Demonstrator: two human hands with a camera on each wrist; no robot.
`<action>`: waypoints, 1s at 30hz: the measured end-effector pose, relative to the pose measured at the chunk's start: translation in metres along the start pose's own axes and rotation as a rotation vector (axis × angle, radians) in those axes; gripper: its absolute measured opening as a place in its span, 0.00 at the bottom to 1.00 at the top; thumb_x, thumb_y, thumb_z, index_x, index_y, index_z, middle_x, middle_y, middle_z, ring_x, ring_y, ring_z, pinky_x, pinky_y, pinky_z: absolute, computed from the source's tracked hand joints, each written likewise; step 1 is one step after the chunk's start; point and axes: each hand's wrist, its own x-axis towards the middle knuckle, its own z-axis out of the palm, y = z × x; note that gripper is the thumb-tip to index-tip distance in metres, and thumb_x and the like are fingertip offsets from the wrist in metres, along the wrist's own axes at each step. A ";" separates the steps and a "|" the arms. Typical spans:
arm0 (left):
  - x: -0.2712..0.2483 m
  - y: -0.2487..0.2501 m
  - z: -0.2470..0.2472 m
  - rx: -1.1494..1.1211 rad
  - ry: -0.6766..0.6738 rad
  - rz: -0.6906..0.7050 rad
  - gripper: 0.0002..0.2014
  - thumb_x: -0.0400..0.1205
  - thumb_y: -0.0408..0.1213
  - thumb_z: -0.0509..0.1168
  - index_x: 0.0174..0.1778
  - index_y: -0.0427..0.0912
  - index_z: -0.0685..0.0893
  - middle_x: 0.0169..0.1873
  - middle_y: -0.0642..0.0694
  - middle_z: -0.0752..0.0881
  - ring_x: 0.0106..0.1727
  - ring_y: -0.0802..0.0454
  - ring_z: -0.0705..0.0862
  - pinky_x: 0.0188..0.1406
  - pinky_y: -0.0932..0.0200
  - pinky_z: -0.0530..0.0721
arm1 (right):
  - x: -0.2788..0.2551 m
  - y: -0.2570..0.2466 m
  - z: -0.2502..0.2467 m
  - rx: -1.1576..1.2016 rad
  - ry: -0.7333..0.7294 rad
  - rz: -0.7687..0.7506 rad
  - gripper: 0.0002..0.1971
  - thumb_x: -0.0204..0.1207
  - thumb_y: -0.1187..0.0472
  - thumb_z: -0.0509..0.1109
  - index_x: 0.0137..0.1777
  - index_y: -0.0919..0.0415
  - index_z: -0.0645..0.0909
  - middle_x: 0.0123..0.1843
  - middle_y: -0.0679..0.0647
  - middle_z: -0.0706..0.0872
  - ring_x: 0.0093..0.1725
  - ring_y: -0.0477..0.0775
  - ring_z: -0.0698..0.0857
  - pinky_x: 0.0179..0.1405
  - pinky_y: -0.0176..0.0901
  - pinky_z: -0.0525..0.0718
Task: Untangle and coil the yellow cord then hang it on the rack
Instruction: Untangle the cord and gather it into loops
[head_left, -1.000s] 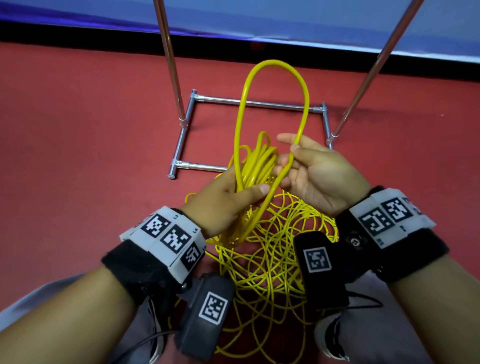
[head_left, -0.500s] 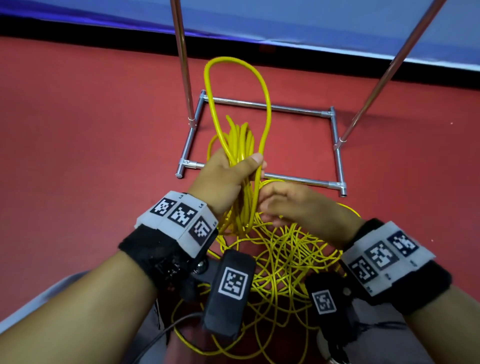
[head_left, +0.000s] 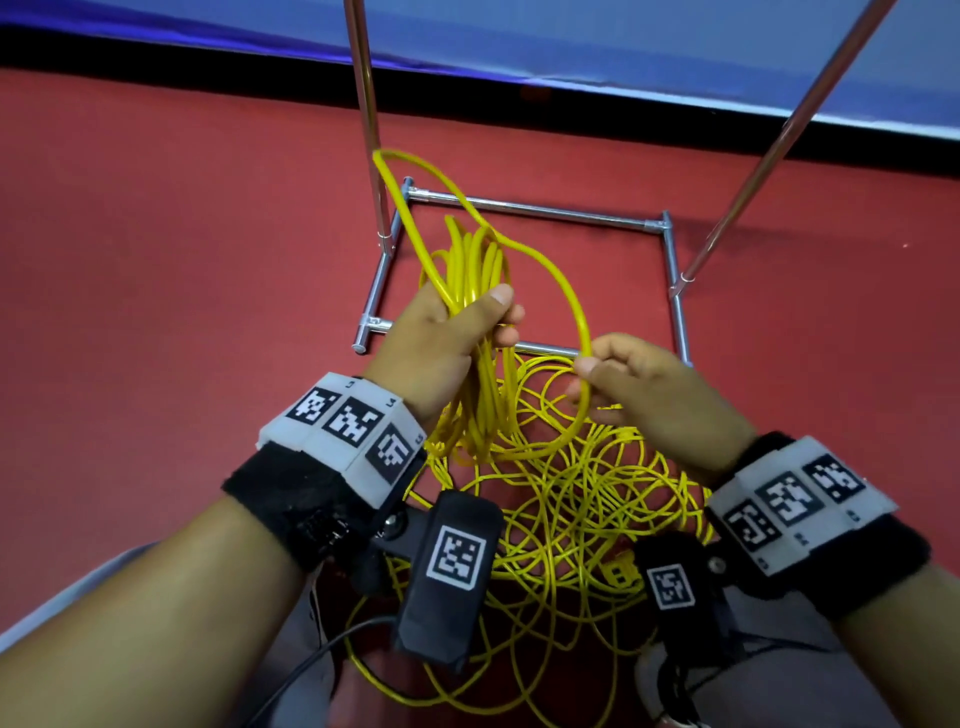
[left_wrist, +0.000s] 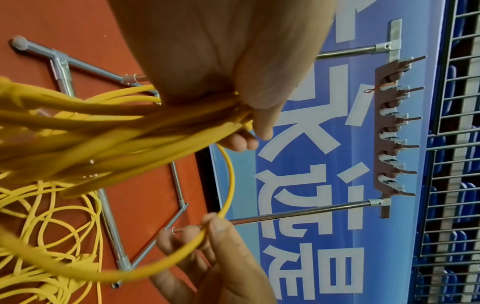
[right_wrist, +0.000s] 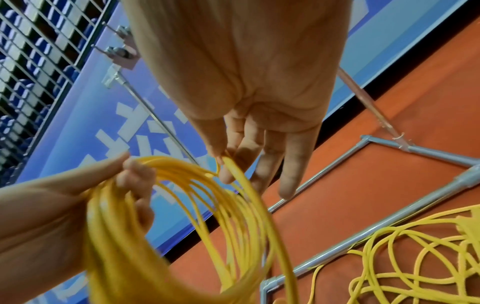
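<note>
My left hand (head_left: 501, 312) grips a bundle of coiled loops of the yellow cord (head_left: 475, 260), held upright in front of the rack. My right hand (head_left: 587, 365) pinches a single strand between thumb and forefinger, to the right of the bundle, and a wide loop runs from there back to the left hand. The rest of the cord lies as a tangled heap (head_left: 582, 499) on the red floor under both wrists. In the left wrist view the rack's hook board (left_wrist: 389, 131) shows with several empty hooks. The right wrist view shows the pinch (right_wrist: 223, 162) beside the coil (right_wrist: 207, 205).
The rack's metal base frame (head_left: 535, 210) lies on the red floor just beyond my hands, with two uprights (head_left: 370, 104) rising from it. A blue banner wall (head_left: 623, 41) stands behind. My grey trouser legs and a black wrist-camera cable (head_left: 311, 670) are at the bottom.
My right hand let go of the loop it was passing to the left, dropped to the heap, then came up pinching a new strand, drawing a fresh loop out to the right. My left hand kept its bundle.
</note>
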 end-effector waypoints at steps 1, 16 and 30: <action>0.000 0.000 -0.002 0.029 -0.003 0.017 0.06 0.86 0.35 0.60 0.44 0.39 0.77 0.31 0.49 0.80 0.27 0.61 0.78 0.22 0.67 0.76 | 0.001 0.003 -0.007 0.036 0.051 0.024 0.08 0.84 0.63 0.60 0.42 0.57 0.74 0.36 0.51 0.85 0.38 0.48 0.85 0.43 0.45 0.83; -0.001 0.026 -0.024 -0.082 -0.034 0.135 0.08 0.77 0.44 0.63 0.38 0.45 0.75 0.28 0.51 0.74 0.27 0.53 0.70 0.32 0.55 0.67 | 0.008 0.043 -0.038 -0.559 0.348 0.135 0.07 0.74 0.62 0.73 0.35 0.60 0.82 0.28 0.53 0.85 0.19 0.38 0.81 0.20 0.23 0.72; 0.007 0.014 -0.013 -0.019 0.016 0.178 0.09 0.78 0.45 0.60 0.36 0.44 0.73 0.28 0.50 0.74 0.28 0.56 0.71 0.26 0.59 0.68 | -0.019 0.001 0.001 -0.602 -0.262 -0.406 0.12 0.65 0.67 0.66 0.43 0.56 0.88 0.32 0.41 0.77 0.34 0.32 0.77 0.32 0.20 0.69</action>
